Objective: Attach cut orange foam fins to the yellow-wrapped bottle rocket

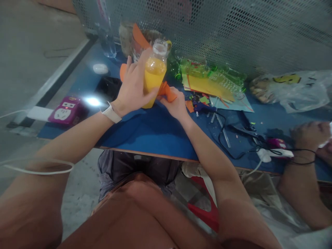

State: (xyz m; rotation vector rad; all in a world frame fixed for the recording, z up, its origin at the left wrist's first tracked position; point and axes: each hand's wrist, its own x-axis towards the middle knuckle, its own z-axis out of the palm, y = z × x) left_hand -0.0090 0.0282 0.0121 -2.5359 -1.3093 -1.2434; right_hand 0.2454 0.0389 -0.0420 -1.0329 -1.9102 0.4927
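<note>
A clear plastic bottle (155, 74) with a yellow lower part stands tilted over the blue table. I cannot tell whether the yellow is liquid or a wrapping. My left hand (133, 84) is closed around its left side, thumb across the front, a white band on the wrist. My right hand (176, 105) pinches a crumpled orange piece (168, 92), perhaps paper or foam, against the bottle's right side. Another orange piece (122, 72) shows behind my left fingers. A longer orange strip (140, 36) rises behind the bottle.
Green plastic bottles (220, 77) lie on coloured paper sheets (207, 88) at the back. Right of centre are glue sticks (225, 133), scraps and cables. A purple socket block (66, 110) sits left, a plastic bag (303, 88) right. Another person's hand (310, 135) is at far right.
</note>
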